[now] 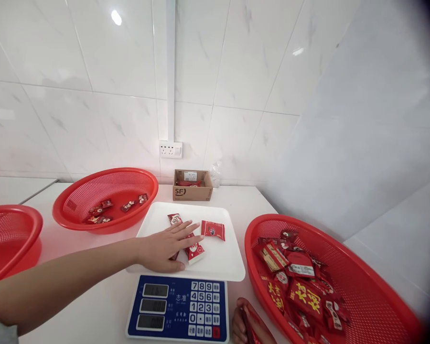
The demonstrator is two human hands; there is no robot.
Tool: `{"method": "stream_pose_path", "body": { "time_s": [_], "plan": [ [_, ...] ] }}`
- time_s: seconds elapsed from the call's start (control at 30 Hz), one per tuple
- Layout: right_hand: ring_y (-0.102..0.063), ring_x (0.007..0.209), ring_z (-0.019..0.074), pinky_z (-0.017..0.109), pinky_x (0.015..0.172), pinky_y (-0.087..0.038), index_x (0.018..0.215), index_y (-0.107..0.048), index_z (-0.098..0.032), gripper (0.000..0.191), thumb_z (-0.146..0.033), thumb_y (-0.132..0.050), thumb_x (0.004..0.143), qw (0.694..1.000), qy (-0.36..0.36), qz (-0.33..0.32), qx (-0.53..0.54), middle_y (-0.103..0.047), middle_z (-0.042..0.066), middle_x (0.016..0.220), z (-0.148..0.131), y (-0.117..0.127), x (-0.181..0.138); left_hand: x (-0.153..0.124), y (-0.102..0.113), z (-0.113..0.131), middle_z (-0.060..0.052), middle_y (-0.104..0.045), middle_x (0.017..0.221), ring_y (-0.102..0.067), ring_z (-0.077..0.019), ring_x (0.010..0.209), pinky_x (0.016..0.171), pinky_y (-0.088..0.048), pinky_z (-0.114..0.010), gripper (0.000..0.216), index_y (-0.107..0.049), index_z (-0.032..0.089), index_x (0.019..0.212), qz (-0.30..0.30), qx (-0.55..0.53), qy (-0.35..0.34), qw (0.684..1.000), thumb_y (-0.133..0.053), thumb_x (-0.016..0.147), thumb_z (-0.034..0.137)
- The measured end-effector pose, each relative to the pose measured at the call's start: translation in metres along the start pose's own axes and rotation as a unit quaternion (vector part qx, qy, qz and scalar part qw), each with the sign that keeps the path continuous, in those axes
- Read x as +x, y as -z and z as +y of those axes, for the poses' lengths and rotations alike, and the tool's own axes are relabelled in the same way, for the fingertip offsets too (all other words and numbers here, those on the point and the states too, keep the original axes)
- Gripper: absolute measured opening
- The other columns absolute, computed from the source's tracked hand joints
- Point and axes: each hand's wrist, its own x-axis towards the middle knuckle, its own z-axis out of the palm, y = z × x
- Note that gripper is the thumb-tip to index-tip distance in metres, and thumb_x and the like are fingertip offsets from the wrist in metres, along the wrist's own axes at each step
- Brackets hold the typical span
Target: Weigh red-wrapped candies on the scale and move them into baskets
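Note:
My left hand (pixel 166 246) reaches across onto the white scale tray (pixel 222 265), fingers stretched flat over a red snack packet (pixel 195 251). A second red packet (pixel 212 230) lies just beyond the fingertips, and a third packet (pixel 174 219) peeks out above the hand. My right hand (pixel 244 327) sits low at the frame's bottom edge beside the right red basket (pixel 358 282), fingers curled round a dark red packet (pixel 250 329). That basket holds several red snack packets (pixel 301 291).
A blue-faced digital scale (pixel 179 308) sits under the tray. A red basket (pixel 107 198) with a few packets stands at back left, another red basket (pixel 7 239) at far left. A small cardboard box (pixel 192 186) and a wall socket (pixel 170 149) are behind.

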Motion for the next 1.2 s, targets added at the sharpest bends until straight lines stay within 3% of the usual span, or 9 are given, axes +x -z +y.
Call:
{"method": "stream_pose_path", "body": {
  "time_s": [0.17,0.3,0.47,0.57,0.67,0.8,0.9,1.03,1.2],
  "plan": [
    [-0.040,0.043,0.0032,0.018,0.043,-0.022,0.080,-0.069,-0.020,0.027,-0.036,-0.080,0.061,1.000,-0.005,0.012,0.006,-0.052,-0.004,0.053,-0.002,-0.004,-0.001,0.020,0.006,0.006,-0.004,0.007,0.153,0.007,-0.0320,0.137,0.109,-0.005,-0.056,0.076,-0.004,0.032,0.145,0.010,0.010,-0.041,0.999,-0.049,0.084,0.041],
    [-0.039,0.044,0.0033,0.018,0.043,-0.022,0.080,-0.068,-0.020,0.028,-0.036,-0.080,0.061,1.000,0.001,0.018,0.009,-0.052,-0.004,0.053,-0.001,-0.003,-0.001,0.049,0.006,0.008,0.000,-0.002,0.154,0.007,-0.0272,0.139,0.110,0.000,-0.052,0.062,-0.016,0.033,0.144,0.021,0.026,-0.075,0.997,-0.037,0.088,0.048],
    [-0.038,0.044,0.0030,0.018,0.043,-0.022,0.080,-0.068,-0.020,0.028,-0.036,-0.080,0.061,1.000,0.004,0.019,0.006,-0.050,-0.004,0.052,0.000,-0.003,-0.001,0.068,0.010,0.003,-0.002,-0.016,0.152,-0.001,-0.0266,0.139,0.111,0.000,-0.050,0.057,-0.031,0.028,0.140,0.004,0.037,-0.041,0.998,-0.023,0.090,0.054],
    [-0.038,0.044,0.0030,0.018,0.043,-0.023,0.080,-0.067,-0.019,0.029,-0.036,-0.080,0.061,1.000,0.008,0.029,0.001,-0.050,-0.004,0.053,-0.002,-0.006,-0.003,0.064,0.015,-0.003,-0.006,-0.021,0.151,-0.007,-0.0270,0.139,0.111,-0.004,-0.049,0.061,-0.033,0.023,0.140,0.003,0.023,0.002,1.000,-0.016,0.091,0.055],
    [-0.038,0.045,0.0032,0.017,0.044,-0.024,0.080,-0.066,-0.019,0.030,-0.036,-0.081,0.060,0.999,0.001,0.037,-0.006,-0.049,-0.005,0.052,-0.003,-0.010,-0.005,0.049,0.018,-0.010,-0.005,-0.023,0.150,-0.010,-0.0282,0.139,0.110,-0.006,-0.051,0.061,-0.031,0.026,0.141,0.007,0.003,0.029,1.000,-0.018,0.090,0.058],
    [-0.038,0.046,0.0035,0.018,0.045,-0.025,0.080,-0.066,-0.018,0.029,-0.036,-0.080,0.061,0.999,0.001,0.039,-0.005,-0.049,-0.004,0.054,-0.004,-0.015,-0.007,0.024,0.019,-0.017,-0.001,-0.021,0.151,-0.010,-0.0269,0.139,0.111,-0.010,-0.049,0.063,-0.016,0.030,0.144,0.018,-0.077,0.033,0.996,-0.021,0.089,0.060],
    [-0.040,0.048,0.0045,0.018,0.046,-0.027,0.082,-0.066,-0.018,0.030,-0.036,-0.080,0.061,0.999,0.005,0.045,-0.006,-0.049,-0.003,0.055,-0.005,-0.018,-0.009,0.010,0.021,-0.018,-0.004,-0.016,0.152,-0.012,-0.0251,0.139,0.111,-0.014,-0.045,0.066,-0.010,0.026,0.145,0.047,-0.136,0.069,0.987,-0.019,0.089,0.059],
    [-0.038,0.048,0.0046,0.018,0.047,-0.027,0.082,-0.066,-0.018,0.030,-0.036,-0.079,0.062,0.999,0.004,0.049,-0.011,-0.049,-0.003,0.056,-0.005,-0.021,-0.010,0.000,0.022,-0.017,-0.004,-0.017,0.152,-0.006,-0.0278,0.139,0.111,-0.010,-0.048,0.067,-0.014,0.024,0.145,0.048,-0.134,0.125,0.982,-0.019,0.089,0.060],
    [-0.037,0.048,0.0048,0.018,0.047,-0.026,0.081,-0.066,-0.018,0.029,-0.037,-0.079,0.063,0.998,0.009,0.056,-0.014,-0.048,-0.004,0.055,-0.005,-0.020,-0.011,-0.008,0.014,-0.013,-0.004,-0.017,0.152,-0.009,-0.0291,0.139,0.110,-0.016,-0.049,0.066,-0.010,0.030,0.145,0.051,-0.115,0.112,0.986,-0.023,0.088,0.060]
  ]
}}
